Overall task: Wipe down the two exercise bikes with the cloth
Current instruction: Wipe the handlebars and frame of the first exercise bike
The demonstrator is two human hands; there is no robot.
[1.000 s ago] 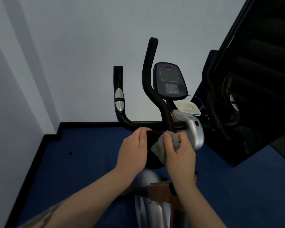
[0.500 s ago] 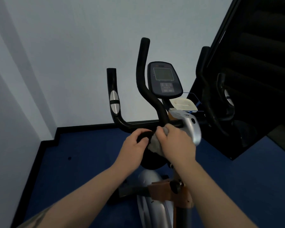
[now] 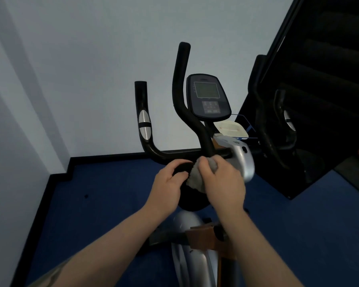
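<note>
An exercise bike stands in front of me, with black handlebars (image 3: 179,83), a dark console (image 3: 207,97) and a silver housing (image 3: 244,160). My left hand (image 3: 168,187) grips a black padded part of the bike just below the handlebar crossbar. My right hand (image 3: 222,183) holds a bunched grey cloth (image 3: 197,176) pressed against that same black part, right beside the left hand's fingers. A second, darker bike's handlebars (image 3: 278,125) stand to the right, partly in shadow.
Blue carpet (image 3: 104,204) covers the floor, bounded by a black skirting and white walls at left and behind. A black staircase structure (image 3: 323,79) rises at right. A white object (image 3: 230,129) lies behind the console. The bike's silver lower frame (image 3: 192,255) sits below my arms.
Both hands rose slightly to the black part under the crossbar; the right hand shifted the cloth up and over it while the left hand closed round it. The view drifted a little.
</note>
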